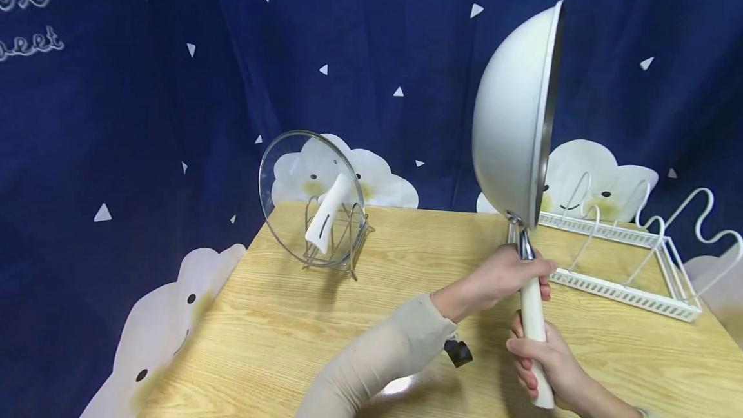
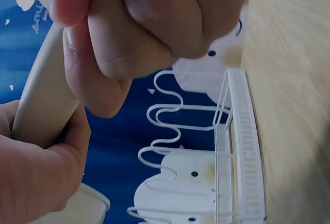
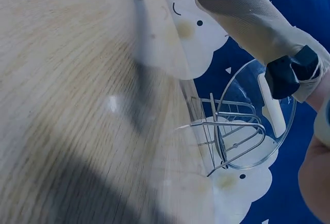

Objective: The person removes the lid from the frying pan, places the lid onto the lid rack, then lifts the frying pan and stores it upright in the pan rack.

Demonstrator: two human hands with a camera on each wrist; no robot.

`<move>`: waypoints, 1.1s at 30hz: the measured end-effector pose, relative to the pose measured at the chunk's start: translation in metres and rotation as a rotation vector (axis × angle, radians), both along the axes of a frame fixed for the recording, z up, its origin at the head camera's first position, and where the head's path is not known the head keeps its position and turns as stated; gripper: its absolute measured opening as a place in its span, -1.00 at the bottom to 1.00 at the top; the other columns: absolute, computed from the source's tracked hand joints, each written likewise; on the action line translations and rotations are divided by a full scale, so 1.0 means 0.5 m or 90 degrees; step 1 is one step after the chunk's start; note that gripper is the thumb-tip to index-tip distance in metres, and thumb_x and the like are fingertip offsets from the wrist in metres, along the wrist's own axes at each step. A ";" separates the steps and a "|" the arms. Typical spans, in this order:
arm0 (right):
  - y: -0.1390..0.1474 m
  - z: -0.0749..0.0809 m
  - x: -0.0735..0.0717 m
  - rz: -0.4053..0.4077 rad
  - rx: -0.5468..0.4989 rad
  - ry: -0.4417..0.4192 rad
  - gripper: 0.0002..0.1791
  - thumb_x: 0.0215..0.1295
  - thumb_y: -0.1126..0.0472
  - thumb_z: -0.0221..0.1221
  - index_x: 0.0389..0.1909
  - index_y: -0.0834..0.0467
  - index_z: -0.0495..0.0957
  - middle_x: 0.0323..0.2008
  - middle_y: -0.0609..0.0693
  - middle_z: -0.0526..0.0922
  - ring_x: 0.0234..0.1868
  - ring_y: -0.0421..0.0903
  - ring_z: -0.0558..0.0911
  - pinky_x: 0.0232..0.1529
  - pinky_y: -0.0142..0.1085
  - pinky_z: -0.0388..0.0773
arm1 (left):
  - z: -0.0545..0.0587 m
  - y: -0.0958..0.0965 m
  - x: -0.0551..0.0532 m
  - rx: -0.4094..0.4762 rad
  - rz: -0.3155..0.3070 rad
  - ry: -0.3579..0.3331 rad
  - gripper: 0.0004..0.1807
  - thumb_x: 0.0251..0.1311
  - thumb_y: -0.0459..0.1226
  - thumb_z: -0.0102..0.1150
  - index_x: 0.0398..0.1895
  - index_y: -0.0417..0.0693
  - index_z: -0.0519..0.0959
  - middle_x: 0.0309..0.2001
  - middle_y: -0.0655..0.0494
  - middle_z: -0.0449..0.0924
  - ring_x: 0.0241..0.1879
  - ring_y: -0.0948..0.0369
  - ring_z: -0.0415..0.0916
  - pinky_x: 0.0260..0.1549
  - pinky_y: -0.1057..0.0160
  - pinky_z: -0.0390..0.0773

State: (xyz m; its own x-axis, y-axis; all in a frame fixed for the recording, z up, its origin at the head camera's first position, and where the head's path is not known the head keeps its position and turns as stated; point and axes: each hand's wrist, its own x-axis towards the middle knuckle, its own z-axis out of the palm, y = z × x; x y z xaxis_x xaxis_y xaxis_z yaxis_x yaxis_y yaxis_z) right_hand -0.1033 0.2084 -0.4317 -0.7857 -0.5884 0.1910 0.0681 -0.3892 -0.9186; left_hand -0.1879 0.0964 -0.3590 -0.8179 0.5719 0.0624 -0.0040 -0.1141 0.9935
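Observation:
A white deep frying pan [image 1: 513, 115] is held upright above the table in the head view, its dark inner side turned right and largely hidden. My left hand [image 1: 499, 276] grips the upper part of its pale handle [image 1: 533, 308], just below the metal joint. Lower down, my right hand [image 1: 548, 360] holds the same handle near its end. A glass lid [image 1: 278, 211] with a white grip [image 1: 327, 215] leans in a small wire stand [image 1: 354, 257] at the back left, apart from both hands.
Right of the pan stands a white wire rack [image 1: 627, 292] with wavy dividers, near the table's back right. A wooden table [image 1: 261, 340] lies below the hands. Behind hangs a dark blue curtain [image 1: 145, 121] with white triangles and clouds. A black strap piece [image 1: 458, 353] shows beneath the left sleeve.

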 end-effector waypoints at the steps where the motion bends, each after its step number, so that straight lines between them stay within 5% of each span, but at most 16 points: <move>1: 0.002 -0.002 0.000 0.015 -0.027 0.007 -0.72 0.29 0.57 -0.32 -0.33 0.12 0.18 -0.71 0.21 -0.01 -0.87 0.06 0.02 -0.98 -0.07 -0.07 | 0.001 0.003 0.000 0.029 -0.020 -0.023 -0.73 0.22 -0.43 0.09 -0.65 -0.22 0.40 -0.70 0.09 0.45 -0.69 0.29 0.48 -0.59 0.40 0.53; 7: 0.013 -0.010 0.002 0.100 -0.152 0.014 -0.63 0.23 0.63 -0.48 -0.28 0.18 0.20 -0.72 0.17 -0.01 -0.89 0.10 -0.05 -1.00 -0.11 -0.13 | -0.001 0.024 0.001 0.128 -0.080 -0.175 -0.74 0.28 -0.46 0.02 -0.60 -0.16 0.42 -0.63 0.08 0.44 -0.61 0.29 0.43 -0.51 0.39 0.54; 12: 0.024 -0.016 0.006 0.114 -0.165 0.007 -0.64 0.23 0.62 -0.49 -0.27 0.19 0.20 -0.72 0.17 -0.01 -0.89 0.10 -0.06 -0.99 -0.11 -0.15 | -0.006 0.038 0.001 0.143 -0.094 -0.208 -0.70 0.30 -0.44 0.01 -0.63 -0.13 0.40 -0.69 0.11 0.38 -0.67 0.28 0.37 -0.56 0.38 0.50; 15: 0.030 -0.019 0.006 0.106 -0.147 0.020 -0.65 0.24 0.62 -0.48 -0.27 0.18 0.18 -0.72 0.17 -0.01 -0.88 0.11 -0.05 -0.99 -0.11 -0.14 | -0.007 0.045 0.004 0.116 -0.068 -0.183 -0.69 0.25 -0.44 0.08 -0.67 -0.12 0.38 -0.71 0.10 0.38 -0.70 0.26 0.37 -0.61 0.38 0.48; 20: 0.036 -0.022 0.003 0.099 -0.130 0.055 -0.63 0.25 0.63 -0.49 -0.25 0.15 0.17 -0.70 0.18 0.01 -0.87 0.12 0.00 -1.00 -0.09 -0.08 | -0.001 0.056 0.015 0.021 -0.001 -0.079 -0.70 0.14 -0.46 0.15 -0.69 -0.12 0.37 -0.74 0.10 0.39 -0.73 0.27 0.40 -0.66 0.41 0.45; 27: 0.033 -0.014 0.012 0.001 -0.047 0.058 -0.65 0.30 0.61 -0.39 -0.31 0.11 0.21 -0.71 0.22 0.04 -0.85 0.19 0.05 -0.97 -0.02 0.07 | 0.008 0.064 0.023 -0.064 0.050 0.038 -0.76 0.07 -0.44 0.17 -0.67 -0.13 0.40 -0.77 0.12 0.41 -0.76 0.31 0.41 -0.69 0.42 0.43; 33: 0.038 0.001 0.018 -0.072 0.071 -0.003 -0.69 0.41 0.47 -0.24 -0.40 0.02 0.29 -0.71 0.14 0.18 -0.73 -0.20 0.48 -0.80 -0.01 0.22 | 0.010 0.067 0.026 -0.077 0.044 0.071 -0.79 0.08 -0.44 0.18 -0.64 -0.15 0.43 -0.76 0.13 0.46 -0.75 0.32 0.43 -0.67 0.43 0.45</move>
State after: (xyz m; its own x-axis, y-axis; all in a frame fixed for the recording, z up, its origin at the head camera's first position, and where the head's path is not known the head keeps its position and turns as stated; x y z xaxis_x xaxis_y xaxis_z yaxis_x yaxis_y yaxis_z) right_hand -0.0940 0.2275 -0.4312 -0.8493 -0.5127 0.1257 0.0341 -0.2910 -0.9561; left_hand -0.1752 0.1299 -0.3540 -0.8470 0.5241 0.0888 0.1108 0.0107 0.9938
